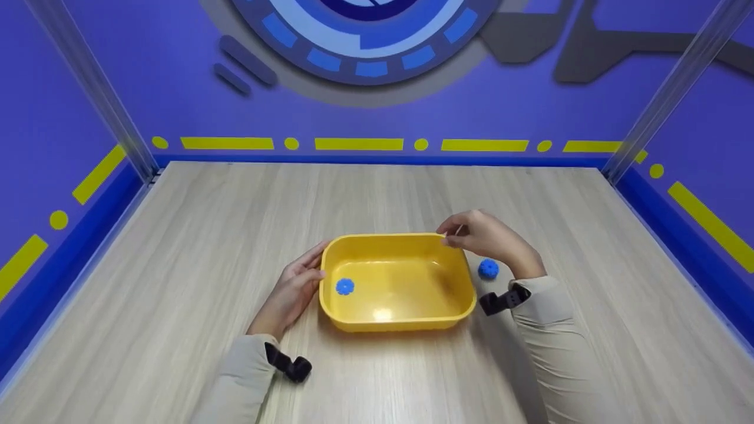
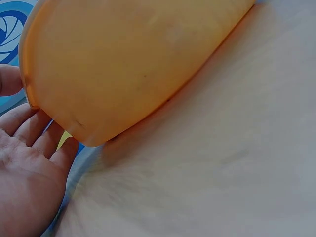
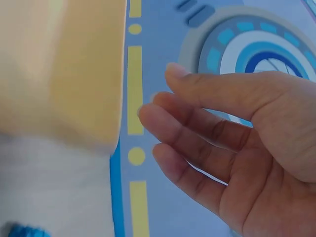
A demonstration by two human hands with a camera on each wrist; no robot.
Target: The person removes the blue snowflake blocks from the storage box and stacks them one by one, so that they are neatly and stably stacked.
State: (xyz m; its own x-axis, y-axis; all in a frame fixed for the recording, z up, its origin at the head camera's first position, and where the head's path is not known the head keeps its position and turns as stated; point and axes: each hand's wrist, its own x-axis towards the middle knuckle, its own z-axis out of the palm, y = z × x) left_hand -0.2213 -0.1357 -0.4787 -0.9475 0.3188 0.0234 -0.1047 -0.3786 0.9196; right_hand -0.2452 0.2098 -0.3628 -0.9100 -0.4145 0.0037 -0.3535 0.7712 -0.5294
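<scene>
A yellow plastic basin [image 1: 396, 323] stands in the middle of the table, its rim upward. My left hand [image 1: 293, 292] grips its left rim, thumb over the edge and fingers along the outer wall. In the left wrist view, that hand [image 2: 32, 158] has its fingers against the basin's wall [image 2: 133, 64]. Over the far right corner in the head view is my right hand [image 1: 486, 238]. The right wrist view shows its fingers [image 3: 197, 173] loosely bent, holding nothing and apart from the basin [image 3: 59, 74]. Inside the basin, toward the left, lies a small blue flower-shaped piece [image 1: 345, 287].
On the table just right of the basin sits another blue flower-like piece [image 1: 488, 269], beneath my right wrist. Purple panels [image 1: 377, 118] with yellow marks enclose the wooden table [image 1: 235, 200] at the back and both sides. A black wrist camera [image 1: 288, 363] is strapped to each sleeve.
</scene>
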